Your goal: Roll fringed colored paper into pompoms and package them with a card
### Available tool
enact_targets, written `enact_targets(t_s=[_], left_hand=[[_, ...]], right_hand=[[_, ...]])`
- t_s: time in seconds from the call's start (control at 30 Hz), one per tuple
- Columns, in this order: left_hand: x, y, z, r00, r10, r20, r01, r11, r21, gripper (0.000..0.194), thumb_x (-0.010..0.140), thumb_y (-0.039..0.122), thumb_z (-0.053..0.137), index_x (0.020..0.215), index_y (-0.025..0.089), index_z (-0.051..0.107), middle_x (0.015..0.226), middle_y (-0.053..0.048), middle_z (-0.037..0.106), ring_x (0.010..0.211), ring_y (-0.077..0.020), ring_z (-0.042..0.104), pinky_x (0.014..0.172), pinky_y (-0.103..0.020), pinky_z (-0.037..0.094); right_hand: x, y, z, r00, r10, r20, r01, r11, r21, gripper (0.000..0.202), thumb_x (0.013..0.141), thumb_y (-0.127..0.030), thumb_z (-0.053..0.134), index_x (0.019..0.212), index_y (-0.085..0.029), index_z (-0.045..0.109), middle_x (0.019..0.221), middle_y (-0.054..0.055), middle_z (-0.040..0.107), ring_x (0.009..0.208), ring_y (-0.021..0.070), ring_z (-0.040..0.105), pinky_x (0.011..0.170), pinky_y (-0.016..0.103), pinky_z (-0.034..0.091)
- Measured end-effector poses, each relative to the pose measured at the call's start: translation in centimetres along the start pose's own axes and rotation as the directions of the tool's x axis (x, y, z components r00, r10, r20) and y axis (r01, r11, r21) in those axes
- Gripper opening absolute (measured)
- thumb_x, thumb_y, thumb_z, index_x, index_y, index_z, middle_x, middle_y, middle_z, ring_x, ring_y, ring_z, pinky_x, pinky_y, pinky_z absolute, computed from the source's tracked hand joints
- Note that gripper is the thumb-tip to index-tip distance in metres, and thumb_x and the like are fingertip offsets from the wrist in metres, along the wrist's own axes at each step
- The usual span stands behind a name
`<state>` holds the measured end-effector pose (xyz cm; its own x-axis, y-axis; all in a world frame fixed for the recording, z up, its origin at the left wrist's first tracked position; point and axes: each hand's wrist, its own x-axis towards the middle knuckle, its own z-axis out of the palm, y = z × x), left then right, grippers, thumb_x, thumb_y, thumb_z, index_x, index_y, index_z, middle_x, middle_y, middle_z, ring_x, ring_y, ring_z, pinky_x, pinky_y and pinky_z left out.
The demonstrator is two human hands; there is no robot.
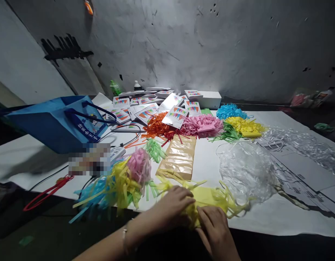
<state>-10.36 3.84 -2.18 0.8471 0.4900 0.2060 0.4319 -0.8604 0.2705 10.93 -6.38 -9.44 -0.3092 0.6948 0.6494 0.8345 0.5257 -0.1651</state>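
Fringed yellow tissue paper [209, 195] lies at the table's front edge, its strips spreading left and right. My left hand [178, 204] is closed on its left part, fingers bent over the paper. Close beside it, my right hand [215, 226] grips the paper's lower front edge, thumb hidden. Just behind is a flat tan packet [179, 157] in shiny plastic, with some yellow strips over its near end. To the left lie yellow [123, 181], pink [139, 165] and blue [95, 192] tassels, partly hanging over the edge.
A blue bag [55, 125] stands at the left, near a red cord [51, 192]. Behind are white printed packs [175, 116] and orange, pink, green, yellow and blue fringe bundles. Crumpled clear plastic [246, 170] and printed sheets [306, 174] lie to the right.
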Motion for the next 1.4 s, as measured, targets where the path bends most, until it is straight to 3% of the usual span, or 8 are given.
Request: enact_targets(t_s=[0.23,0.4,0.5,0.6,0.67,0.83,1.0,1.4], left_hand=[[0.0,2.3,4.3,0.992,-0.091,0.090,0.099,0.991,-0.089,0.061,0.071,0.040,0.084,0.120,0.024,0.053,0.125,-0.005,0.062,0.115,-0.0268,0.052,0.102,-0.042,0.035],[-0.2,2.6,4.8,0.995,-0.100,-0.017,0.098,0.992,-0.082,0.043,0.077,0.028,0.077,0.114,0.023,0.055,0.122,-0.005,0.063,0.112,-0.0270,0.053,0.102,-0.044,0.035],[-0.1,2.8,5.7,0.991,-0.097,-0.094,0.091,0.994,-0.061,0.032,0.080,0.015,0.069,0.108,0.022,0.057,0.117,-0.005,0.066,0.110,-0.0254,0.054,0.102,-0.043,0.036],[-0.2,2.5,5.4,0.991,-0.091,-0.101,0.086,0.995,-0.060,0.030,0.079,0.005,0.061,0.103,0.022,0.058,0.114,-0.003,0.067,0.109,-0.0220,0.056,0.102,-0.040,0.035],[-0.5,2.5,4.5,0.992,-0.103,-0.079,0.097,0.993,-0.067,0.031,0.081,0.005,0.057,0.105,0.023,0.059,0.117,-0.003,0.067,0.112,-0.0212,0.056,0.107,-0.042,0.030],[-1.5,3.7,3.6,0.996,-0.080,-0.050,0.077,0.995,-0.057,0.050,0.084,0.034,0.068,0.130,0.023,0.051,0.137,-0.008,0.059,0.130,-0.0304,0.046,0.116,-0.053,0.010],[-1.2,4.6,6.4,0.939,-0.208,-0.274,0.195,0.978,-0.075,0.013,0.094,0.011,0.052,0.092,0.021,0.060,0.091,0.000,0.072,0.090,-0.0175,0.061,0.104,-0.041,0.028],[2.7,1.6,4.9,0.898,-0.428,-0.104,0.433,0.901,0.029,0.017,0.098,0.015,0.051,0.084,0.017,0.061,0.078,-0.003,0.069,0.075,-0.0205,0.062,0.079,-0.037,0.034]], right_hand=[[-2.6,3.6,-3.4,0.938,0.346,-0.023,-0.307,0.860,0.408,0.012,0.089,-0.018,0.058,0.086,-0.025,0.068,0.077,0.000,0.067,0.071,0.0174,0.068,0.064,0.028,0.056],[-5.6,6.1,-5.6,0.625,0.709,-0.326,-0.690,0.697,0.192,0.029,0.090,-0.032,0.065,0.115,-0.018,0.066,0.103,0.011,0.074,0.087,0.0273,0.073,0.070,0.035,0.061],[-5.2,5.1,-5.8,0.767,0.361,-0.530,-0.522,0.832,-0.188,0.057,0.083,-0.030,0.074,0.135,-0.016,0.056,0.126,0.020,0.064,0.112,0.0361,0.064,0.093,0.053,0.054],[-3.0,3.1,-4.9,0.994,-0.051,-0.099,0.026,0.970,-0.242,0.048,0.089,-0.032,0.065,0.133,-0.015,0.057,0.132,0.015,0.063,0.121,0.0335,0.060,0.103,0.052,0.048],[-1.6,2.1,-3.8,0.985,-0.166,0.055,0.173,0.972,-0.160,0.030,0.094,-0.020,0.054,0.121,-0.013,0.064,0.124,0.011,0.069,0.121,0.0285,0.062,0.111,0.047,0.041],[-0.6,1.3,-1.3,0.989,-0.133,-0.071,0.128,0.989,-0.073,0.033,0.096,-0.003,0.037,0.105,-0.009,0.068,0.104,0.010,0.076,0.111,0.0229,0.067,0.116,0.043,0.035],[-1.0,1.6,-1.1,0.995,-0.081,-0.054,0.082,0.997,0.008,0.033,0.096,-0.004,0.036,0.112,-0.012,0.063,0.102,0.007,0.075,0.107,0.0205,0.068,0.108,0.043,0.040],[3.1,2.1,0.8,0.924,0.382,-0.022,-0.382,0.922,-0.056,0.026,0.104,-0.027,0.034,0.092,-0.022,0.056,0.074,0.003,0.066,0.067,0.0198,0.061,0.068,0.033,0.044]])
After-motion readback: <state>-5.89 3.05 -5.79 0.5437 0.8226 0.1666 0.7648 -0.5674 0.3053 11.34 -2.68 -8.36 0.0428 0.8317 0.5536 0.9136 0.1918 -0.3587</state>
